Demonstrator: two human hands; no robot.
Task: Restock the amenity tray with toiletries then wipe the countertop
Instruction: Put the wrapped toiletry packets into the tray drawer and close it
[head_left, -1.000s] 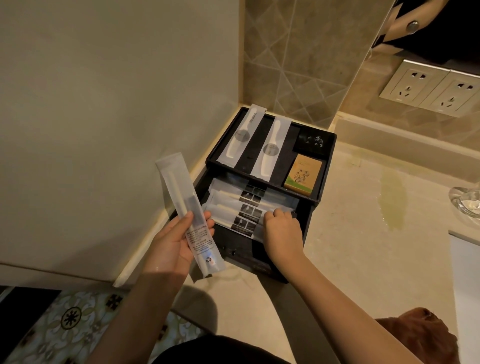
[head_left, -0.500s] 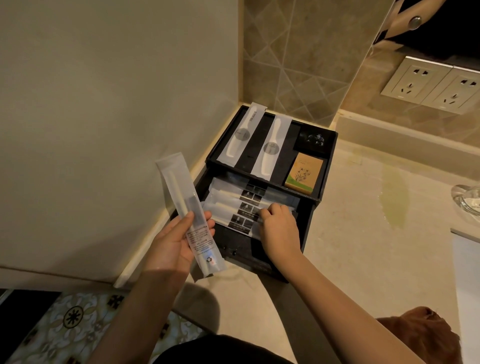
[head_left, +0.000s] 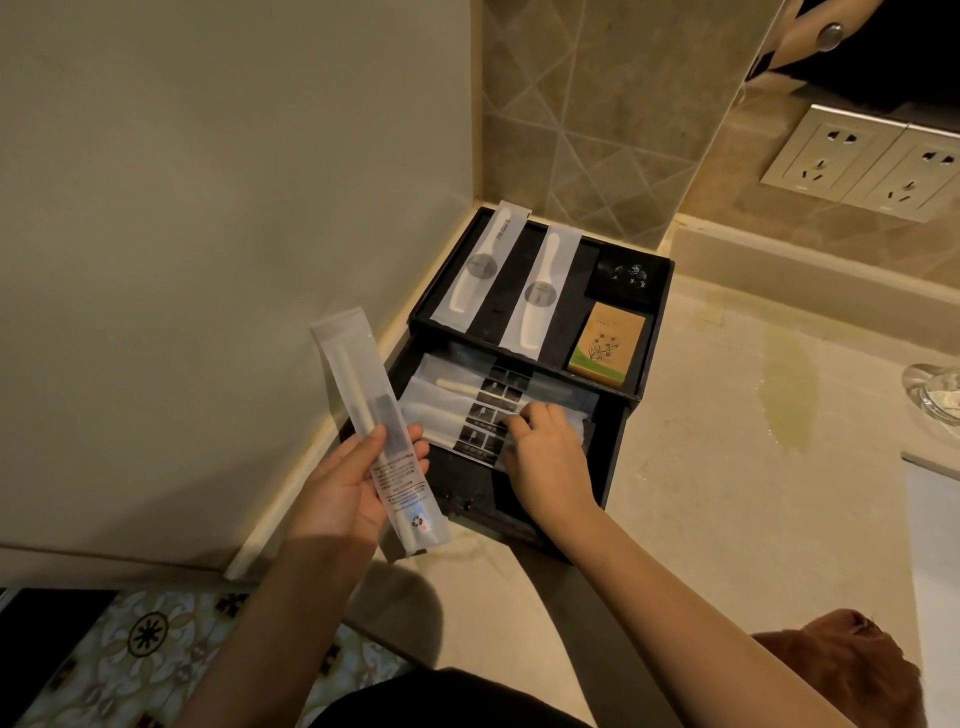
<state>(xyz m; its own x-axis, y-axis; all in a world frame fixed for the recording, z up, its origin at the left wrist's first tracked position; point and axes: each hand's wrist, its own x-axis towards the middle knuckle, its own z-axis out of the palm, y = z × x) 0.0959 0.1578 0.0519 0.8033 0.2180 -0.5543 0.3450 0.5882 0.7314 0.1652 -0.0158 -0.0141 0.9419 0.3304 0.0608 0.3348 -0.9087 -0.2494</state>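
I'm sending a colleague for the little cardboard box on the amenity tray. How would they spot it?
Find the black amenity tray in the countertop corner. On its top level, at the front right, lies the cardboard box. It alone is orange-tan, with a flower drawing and a green strip; the neighbours are white wrapped packets.

Right hand (head_left: 545, 457) has shifted left across the drawer packets (head_left: 467, 410): a second ago its fingertips sat at the packets' right end, near the drawer's right wall; now they rest further in, at the dark printed band (fingers curled, pinching or pressing the top packet, cannot tell which). The packets' right ends, earlier covered by the knuckles, now show beyond the hand. View has tilted slightly; the wall sockets (head_left: 878, 166) sit lower in frame.
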